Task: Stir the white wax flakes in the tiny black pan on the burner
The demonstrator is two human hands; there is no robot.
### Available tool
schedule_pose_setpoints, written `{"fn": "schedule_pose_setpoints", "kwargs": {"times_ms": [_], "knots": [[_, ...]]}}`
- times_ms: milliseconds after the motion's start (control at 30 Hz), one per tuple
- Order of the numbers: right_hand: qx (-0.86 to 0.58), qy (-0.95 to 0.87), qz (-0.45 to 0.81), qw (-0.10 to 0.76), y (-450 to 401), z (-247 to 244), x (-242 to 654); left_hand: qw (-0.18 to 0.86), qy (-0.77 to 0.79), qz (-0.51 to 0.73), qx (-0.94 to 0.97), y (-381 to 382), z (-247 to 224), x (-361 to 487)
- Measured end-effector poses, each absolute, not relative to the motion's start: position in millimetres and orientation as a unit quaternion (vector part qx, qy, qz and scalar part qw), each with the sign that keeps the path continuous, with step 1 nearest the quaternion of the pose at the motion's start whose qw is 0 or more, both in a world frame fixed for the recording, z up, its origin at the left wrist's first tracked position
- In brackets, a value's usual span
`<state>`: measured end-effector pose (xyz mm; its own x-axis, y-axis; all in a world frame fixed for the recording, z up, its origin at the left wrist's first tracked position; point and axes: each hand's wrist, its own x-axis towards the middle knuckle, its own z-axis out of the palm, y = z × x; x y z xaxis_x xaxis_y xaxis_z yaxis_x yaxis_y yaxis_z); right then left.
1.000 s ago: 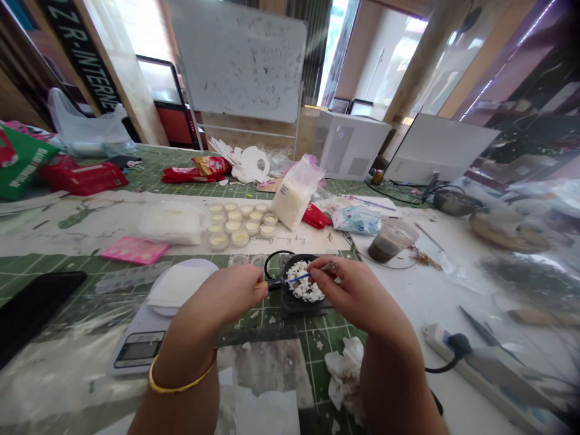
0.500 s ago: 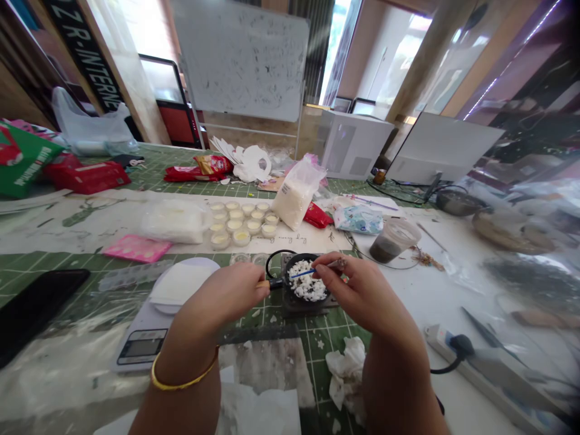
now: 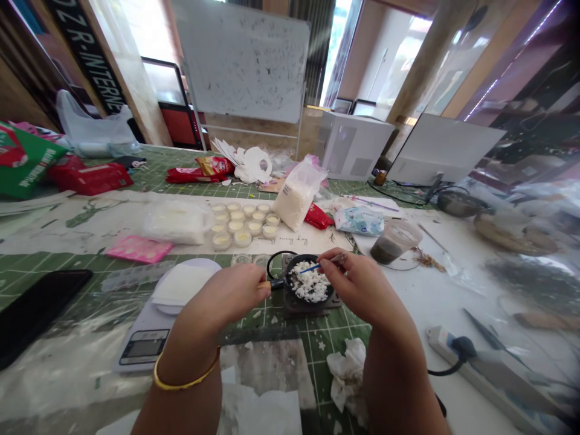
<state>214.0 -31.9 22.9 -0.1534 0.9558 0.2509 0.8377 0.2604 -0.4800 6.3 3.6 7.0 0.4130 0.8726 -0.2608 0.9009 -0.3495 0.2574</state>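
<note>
A small black frying pan (image 3: 295, 294) rests on a little hot plate (image 3: 312, 309), filled with white crumbly chunks (image 3: 313, 285). My left hand (image 3: 241, 289) is closed around the pan's handle (image 3: 267, 283), whose wooden end shows at my fingers. From the other side my right hand (image 3: 351, 279) pinches a thin blue stick (image 3: 309, 269); its tip lies among the white chunks. Beside my left forearm stands a kitchen scale (image 3: 147, 338) with white sheets (image 3: 185, 283) on top. Past the pan, several small cups (image 3: 235, 226) hold a pale substance, next to a bag of white granules (image 3: 295, 199).
A crumpled tissue (image 3: 348, 374) lies left of my right forearm. Toward the right are a plastic tub of dark stuff (image 3: 394, 241) and a power strip (image 3: 475, 362) with a black plug. A dark phone-like slab (image 3: 40, 311) and a pink mold (image 3: 140, 248) lie on the left.
My right hand has shifted slightly to the right and up, carrying the blue stick across the white chunks. The left hand keeps its hold on the pan's handle.
</note>
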Motion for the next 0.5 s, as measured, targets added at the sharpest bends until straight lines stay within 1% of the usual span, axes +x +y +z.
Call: {"fn": "schedule_pose_setpoints", "kwargs": {"times_ms": [100,233,400,500], "knots": [[-0.600,-0.745,0.107,0.273,-30.3,22.5,216.5,0.178,0.544,-0.041,0.819,2.9,8.6,6.6],[-0.599,-0.752,0.124,0.245,-30.7,23.5,222.6,0.166,0.546,-0.033,0.820,2.6,10.4,6.6],[-0.605,-0.734,0.142,0.274,-35.4,27.3,234.9,0.152,0.552,-0.033,0.820,4.0,9.7,7.0],[-0.592,-0.750,0.158,0.250,-35.4,28.3,237.2,0.150,0.550,-0.031,0.821,4.2,9.3,7.1]]}}
